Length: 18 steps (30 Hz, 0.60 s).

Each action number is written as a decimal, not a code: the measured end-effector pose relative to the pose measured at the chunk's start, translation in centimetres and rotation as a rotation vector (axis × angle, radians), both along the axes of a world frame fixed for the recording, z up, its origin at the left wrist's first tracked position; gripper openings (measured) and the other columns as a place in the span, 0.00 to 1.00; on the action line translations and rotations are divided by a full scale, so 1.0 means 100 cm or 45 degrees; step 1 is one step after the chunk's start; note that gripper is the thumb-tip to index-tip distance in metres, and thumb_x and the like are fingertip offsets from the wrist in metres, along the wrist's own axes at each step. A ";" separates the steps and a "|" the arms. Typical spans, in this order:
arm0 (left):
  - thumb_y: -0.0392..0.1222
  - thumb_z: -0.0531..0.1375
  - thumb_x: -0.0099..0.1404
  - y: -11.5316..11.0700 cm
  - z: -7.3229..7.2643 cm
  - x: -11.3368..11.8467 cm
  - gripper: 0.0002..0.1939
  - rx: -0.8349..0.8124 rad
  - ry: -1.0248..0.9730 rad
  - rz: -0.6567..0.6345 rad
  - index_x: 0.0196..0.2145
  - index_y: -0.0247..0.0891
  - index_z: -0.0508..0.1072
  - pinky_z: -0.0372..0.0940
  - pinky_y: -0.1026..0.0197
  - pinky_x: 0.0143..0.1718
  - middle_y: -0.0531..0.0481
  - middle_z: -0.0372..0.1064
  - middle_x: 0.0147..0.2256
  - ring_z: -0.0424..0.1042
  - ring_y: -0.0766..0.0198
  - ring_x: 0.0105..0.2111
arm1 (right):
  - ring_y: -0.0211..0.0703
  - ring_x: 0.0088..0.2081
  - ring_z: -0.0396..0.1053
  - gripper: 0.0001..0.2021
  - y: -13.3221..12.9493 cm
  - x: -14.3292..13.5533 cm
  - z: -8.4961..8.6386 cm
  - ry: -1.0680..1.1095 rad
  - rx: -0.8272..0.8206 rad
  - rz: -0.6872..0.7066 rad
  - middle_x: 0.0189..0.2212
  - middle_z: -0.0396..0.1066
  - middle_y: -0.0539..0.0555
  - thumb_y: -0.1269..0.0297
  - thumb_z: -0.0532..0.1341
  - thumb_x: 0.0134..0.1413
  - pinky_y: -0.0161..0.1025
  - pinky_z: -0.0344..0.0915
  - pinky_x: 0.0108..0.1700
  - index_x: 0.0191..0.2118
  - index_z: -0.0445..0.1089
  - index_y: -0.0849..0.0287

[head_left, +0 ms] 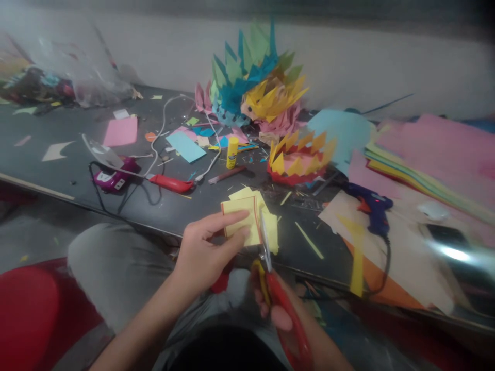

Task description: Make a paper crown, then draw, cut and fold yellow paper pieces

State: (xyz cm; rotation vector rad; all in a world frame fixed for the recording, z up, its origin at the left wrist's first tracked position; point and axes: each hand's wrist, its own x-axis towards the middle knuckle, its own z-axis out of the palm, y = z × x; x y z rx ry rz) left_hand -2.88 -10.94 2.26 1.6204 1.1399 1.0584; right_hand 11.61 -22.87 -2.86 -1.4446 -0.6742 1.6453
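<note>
My left hand (pixel 209 245) pinches a small stack of yellow paper (pixel 237 219) between thumb and fingers, just over the table's front edge. Reddish lines run along the borders of the top sheet. In my right hand (pixel 270 304) is a pair of scissors (pixel 288 319) with red and yellow handles. Its blades point away from me and lie along the right-hand line of the top sheet, over the paper behind. Parts of the right fingers are hidden by the handles.
A spiky multicoloured paper model (pixel 255 82) stands at the back, a red-and-yellow paper ring (pixel 299 162) before it. Around lie a glue stick (pixel 232 153), a box cutter (pixel 228 175), a glue gun (pixel 373 206), a purple power socket (pixel 116 175), paper sheets (pixel 444 149) and a phone (pixel 448 237).
</note>
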 end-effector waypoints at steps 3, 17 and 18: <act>0.38 0.63 0.56 -0.001 -0.001 0.001 0.11 -0.052 0.003 0.011 0.39 0.44 0.78 0.71 0.68 0.34 0.52 0.77 0.36 0.75 0.67 0.32 | 0.39 0.28 0.62 0.25 0.003 -0.003 0.001 0.017 -0.051 -0.080 0.26 0.66 0.51 0.38 0.61 0.41 0.34 0.59 0.28 0.34 0.68 0.57; 0.39 0.64 0.55 -0.003 0.002 0.002 0.12 -0.263 -0.055 0.010 0.39 0.43 0.78 0.71 0.70 0.29 0.53 0.77 0.34 0.75 0.66 0.31 | 0.32 0.15 0.54 0.21 0.016 -0.005 0.009 -0.022 -0.155 -0.077 0.14 0.61 0.45 0.43 0.55 0.51 0.31 0.48 0.17 0.31 0.67 0.58; 0.39 0.64 0.55 -0.003 0.002 0.002 0.12 -0.264 -0.059 0.015 0.39 0.43 0.78 0.71 0.70 0.29 0.53 0.77 0.34 0.75 0.65 0.31 | 0.32 0.15 0.54 0.20 0.015 -0.004 0.006 -0.049 -0.129 -0.066 0.14 0.62 0.45 0.43 0.56 0.50 0.31 0.48 0.17 0.31 0.67 0.58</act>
